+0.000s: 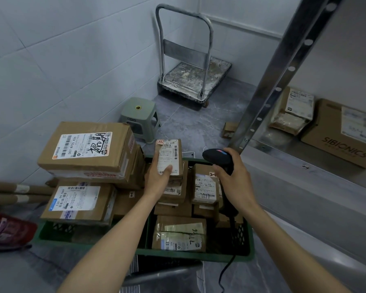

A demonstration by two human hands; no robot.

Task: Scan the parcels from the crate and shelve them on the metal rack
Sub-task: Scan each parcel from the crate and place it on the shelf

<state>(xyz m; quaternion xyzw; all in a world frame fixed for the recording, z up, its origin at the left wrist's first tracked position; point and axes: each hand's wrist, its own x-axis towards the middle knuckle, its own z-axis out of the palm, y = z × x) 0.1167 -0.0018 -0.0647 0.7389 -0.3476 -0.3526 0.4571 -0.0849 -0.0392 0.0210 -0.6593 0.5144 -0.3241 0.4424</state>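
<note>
My left hand (158, 179) holds a small brown parcel (168, 154) with a white label, raised above the green crate (199, 255). My right hand (234, 176) grips a black barcode scanner (217, 158) whose head sits just right of that parcel; its cable hangs down over the crate's front. Several labelled cardboard parcels fill the crate, among them a box (205, 188) and a flat packet (180, 235). The metal rack (270, 85) stands at the right, its upright post just behind the scanner.
Bigger boxes (87, 149) are stacked left of the crate beside cardboard tubes (19, 192). On the rack's shelf lie a SIBIONICS box (344, 134) and smaller parcels (294, 111). A green stool (141, 118) and a platform trolley (194, 79) stand behind. A red bag (6, 229) lies at left.
</note>
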